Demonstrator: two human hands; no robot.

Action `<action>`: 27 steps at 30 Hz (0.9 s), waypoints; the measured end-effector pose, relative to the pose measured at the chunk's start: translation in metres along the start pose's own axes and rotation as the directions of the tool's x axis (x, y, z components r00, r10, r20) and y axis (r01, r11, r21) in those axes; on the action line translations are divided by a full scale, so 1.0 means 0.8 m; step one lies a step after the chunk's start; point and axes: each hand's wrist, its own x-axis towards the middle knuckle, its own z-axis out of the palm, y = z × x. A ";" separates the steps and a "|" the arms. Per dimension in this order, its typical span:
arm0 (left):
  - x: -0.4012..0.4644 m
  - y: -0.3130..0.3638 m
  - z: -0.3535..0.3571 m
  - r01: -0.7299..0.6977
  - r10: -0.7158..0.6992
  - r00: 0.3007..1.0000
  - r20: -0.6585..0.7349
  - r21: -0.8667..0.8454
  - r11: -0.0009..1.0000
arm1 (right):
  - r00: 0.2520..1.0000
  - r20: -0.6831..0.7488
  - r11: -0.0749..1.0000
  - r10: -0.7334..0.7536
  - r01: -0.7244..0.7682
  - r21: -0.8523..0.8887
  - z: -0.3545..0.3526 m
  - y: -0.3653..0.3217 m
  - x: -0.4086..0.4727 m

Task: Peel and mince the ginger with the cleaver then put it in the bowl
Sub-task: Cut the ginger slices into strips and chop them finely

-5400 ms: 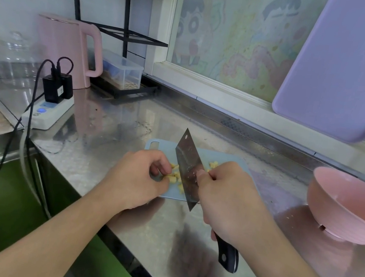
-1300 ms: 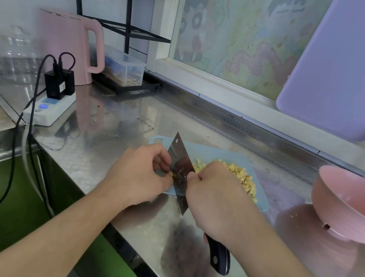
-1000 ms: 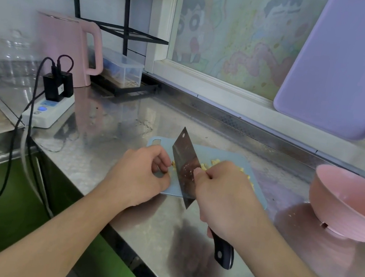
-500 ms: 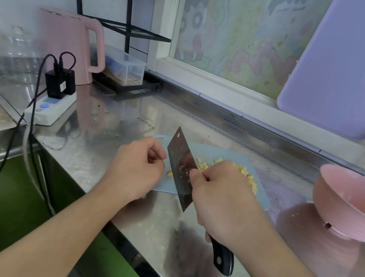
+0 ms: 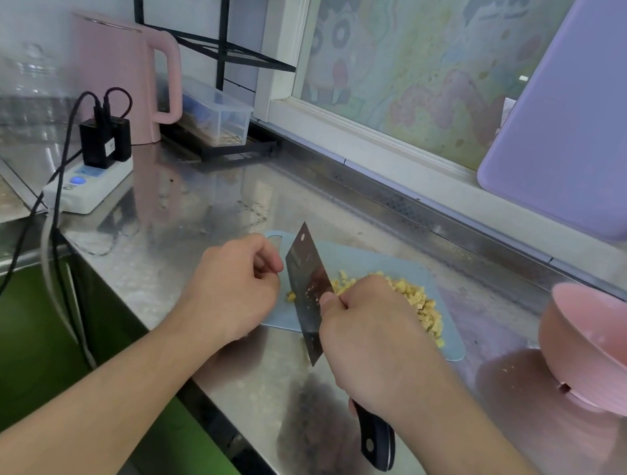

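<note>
A small pale blue cutting board (image 5: 447, 332) lies on the steel counter. Chopped yellow ginger pieces (image 5: 421, 305) are heaped on its right half, with a few bits beside the blade on the left. My right hand (image 5: 366, 337) grips the cleaver (image 5: 306, 288) by its black handle, the blade standing on edge across the board with ginger specks stuck to it. My left hand (image 5: 236, 291) rests at the board's left edge, fingers curled into a loose fist, holding nothing I can see. The pink bowl (image 5: 606, 351) stands tilted at the right.
A pink kettle (image 5: 121, 73), a white power strip (image 5: 85, 185) with black plugs and cables, and a clear plastic box (image 5: 216, 113) under a black rack sit at the back left. A purple board (image 5: 611, 114) leans against the window. The counter's front edge is close below my arms.
My left hand has drawn back from the blade and no longer holds ginger against it. The cleaver has shifted slightly left, and the chopped heap shows on the right.
</note>
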 end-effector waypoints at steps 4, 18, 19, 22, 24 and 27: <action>-0.004 0.004 -0.002 -0.008 0.009 1.000 0.024 -0.026 1.000 | 0.999 0.048 1.000 0.011 -0.009 -0.026 -0.007 -0.003 0.003; -0.006 -0.001 0.004 -0.183 0.167 0.971 0.173 0.076 0.980 | 0.989 -0.069 0.952 0.134 -0.109 0.285 -0.028 0.042 0.009; -0.005 -0.001 0.005 -0.196 0.181 0.968 0.172 0.075 0.978 | 0.987 -0.069 0.943 0.145 -0.117 0.311 -0.032 0.046 0.009; -0.003 -0.001 0.007 -0.231 0.215 0.961 0.172 0.073 0.970 | 0.984 -0.084 0.930 0.160 -0.122 0.347 -0.040 0.058 0.010; -0.002 -0.001 0.009 -0.248 0.229 0.954 0.194 0.079 0.966 | 0.982 -0.098 0.927 0.158 -0.114 0.358 -0.042 0.065 0.013; -0.003 -0.001 0.006 -0.266 0.266 0.940 0.213 -0.028 0.964 | 0.981 -0.121 0.920 0.151 -0.094 0.381 -0.044 0.073 0.016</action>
